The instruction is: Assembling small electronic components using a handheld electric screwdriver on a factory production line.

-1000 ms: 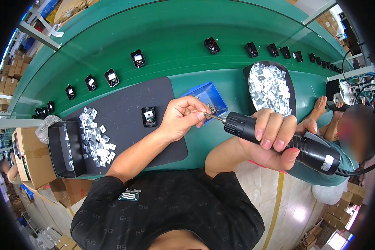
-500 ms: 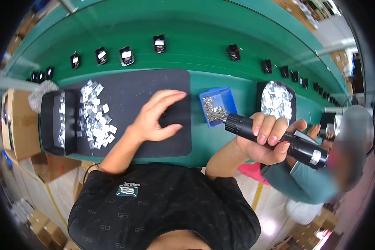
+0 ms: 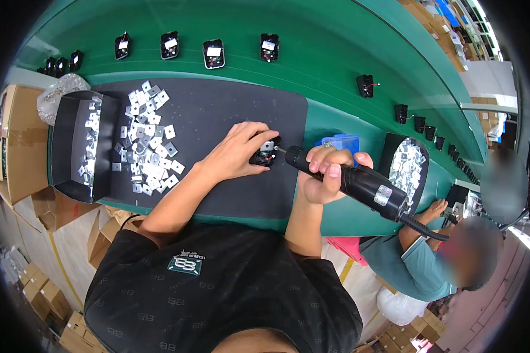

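My left hand (image 3: 232, 154) is closed around a small black housing (image 3: 264, 157) on the dark mat, fingers at its far side and thumb at its near side. A pale metal plate and some electronic parts show inside the housing. In my right hand (image 3: 327, 175) is a black electric screwdriver (image 3: 365, 187), held nearly level with its cord trailing right. Its tip points left, close to the housing; whether it touches is too small to tell. Behind the right hand, a blue tray (image 3: 348, 142) is partly hidden. Left of my left hand, square metal plates (image 3: 150, 138) lie scattered.
A black bin (image 3: 65, 154) with more plates stands at the left, beside a cardboard box (image 3: 23, 144). Right of the screwdriver is a black container of silvery pieces (image 3: 407, 162). Several black housings (image 3: 214, 54) line the green ledge. A co-worker (image 3: 418, 265) sits at the right.
My right hand has brought the screwdriver left, from the blue tray of screws to the housing. My left hand, spread before, now grips the housing. The whole view has shifted.
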`<state>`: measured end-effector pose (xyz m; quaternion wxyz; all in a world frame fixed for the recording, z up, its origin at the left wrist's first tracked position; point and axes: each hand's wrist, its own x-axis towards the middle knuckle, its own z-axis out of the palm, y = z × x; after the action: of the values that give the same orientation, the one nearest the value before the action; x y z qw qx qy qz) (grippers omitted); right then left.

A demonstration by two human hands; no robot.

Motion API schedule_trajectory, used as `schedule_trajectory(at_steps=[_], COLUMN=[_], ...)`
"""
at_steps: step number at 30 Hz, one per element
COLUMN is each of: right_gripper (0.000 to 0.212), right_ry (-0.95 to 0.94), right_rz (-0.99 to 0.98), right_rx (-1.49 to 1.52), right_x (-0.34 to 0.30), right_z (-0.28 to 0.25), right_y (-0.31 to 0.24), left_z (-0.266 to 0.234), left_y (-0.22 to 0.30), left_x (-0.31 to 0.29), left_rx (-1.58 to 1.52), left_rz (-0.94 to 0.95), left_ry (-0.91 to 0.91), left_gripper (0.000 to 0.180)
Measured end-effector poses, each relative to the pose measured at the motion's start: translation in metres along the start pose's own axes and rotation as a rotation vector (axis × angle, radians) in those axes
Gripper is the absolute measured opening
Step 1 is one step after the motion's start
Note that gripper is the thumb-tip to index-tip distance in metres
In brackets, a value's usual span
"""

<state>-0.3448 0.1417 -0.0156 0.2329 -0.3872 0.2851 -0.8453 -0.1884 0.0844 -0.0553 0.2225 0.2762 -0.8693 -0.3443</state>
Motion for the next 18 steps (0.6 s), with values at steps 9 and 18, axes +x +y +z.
schedule_trajectory(at_steps=[9,18], right_gripper=[0.040,0.042], right_ry=[0.020,0.053], right_rz=[0.037,0.040], right_rx=[-0.059,-0.057], right_x=[-0.007,-0.010], right_z=[0.004,0.002], right_y=[0.015,0.019], left_z=[0.004,0.007], left_y=[-0.001,-0.003], left_x=[-0.001,-0.001], left_rx=[-0.134,-0.126], left_rz=[-0.065,-0.029], left_ry=[-0.037,-0.027], left_gripper=[0.067,0.072])
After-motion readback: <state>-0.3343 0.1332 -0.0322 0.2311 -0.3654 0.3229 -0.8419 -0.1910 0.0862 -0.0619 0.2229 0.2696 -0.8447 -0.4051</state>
